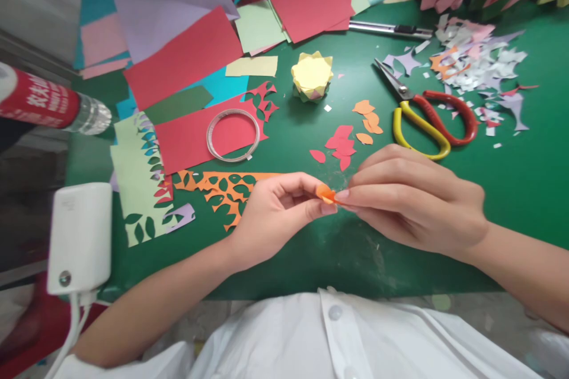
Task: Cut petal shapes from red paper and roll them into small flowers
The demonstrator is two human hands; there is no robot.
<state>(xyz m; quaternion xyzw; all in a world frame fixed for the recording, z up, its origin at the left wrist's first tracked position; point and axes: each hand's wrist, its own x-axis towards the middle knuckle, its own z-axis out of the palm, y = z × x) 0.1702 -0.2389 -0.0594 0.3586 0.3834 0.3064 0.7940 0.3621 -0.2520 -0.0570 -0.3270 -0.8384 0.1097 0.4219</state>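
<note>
Between the fingertips of both hands is a small orange paper piece [327,194], curled or folded, just above the green tabletop. My left hand [284,207] pinches it from the left with thumb and index finger. From the right, my right hand [413,201] pinches its other end. Beyond my hands lie loose red paper petals [342,143] and orange paper petals [367,118]. Farther back stands a yellow paper flower [312,74] with pointed petals. A roll of clear tape [233,135] rests on red paper, and cut-out orange paper [226,192] lies by my left wrist.
Scissors [411,95] with red and yellow handles lie beyond my right hand, near a cutter knife [391,29] and paper scraps [480,65]. Coloured sheets [186,59] cover the back left. A white power bank [80,237] and a bottle [48,100] are at the left edge.
</note>
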